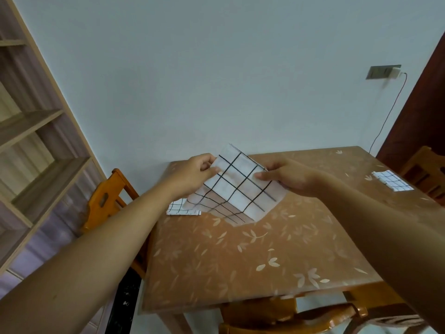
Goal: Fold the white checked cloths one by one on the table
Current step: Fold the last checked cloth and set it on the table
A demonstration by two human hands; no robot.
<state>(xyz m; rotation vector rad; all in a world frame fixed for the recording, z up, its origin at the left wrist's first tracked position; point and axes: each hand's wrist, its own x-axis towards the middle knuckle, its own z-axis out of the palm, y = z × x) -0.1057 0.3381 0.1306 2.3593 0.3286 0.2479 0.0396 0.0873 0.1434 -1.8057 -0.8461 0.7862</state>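
Observation:
A white cloth with black checks [240, 186] is held up over the far middle of the table [252, 256], its lower part sagging onto the tabletop. My left hand [192, 174] pinches its upper left edge. My right hand [286, 177] grips its right edge, thumb on the front. Another checked cloth [179, 209] lies flat at the table's left edge, partly hidden behind the held one. A folded checked cloth [392, 180] rests near the far right edge.
The table has a glossy brown leaf-patterned top. Wooden chairs stand at the left [108, 198], at the right [426, 172] and at the front [301, 317]. A shelf unit [31, 141] is on the left. A wall socket with a cable [385, 72] is beyond the table.

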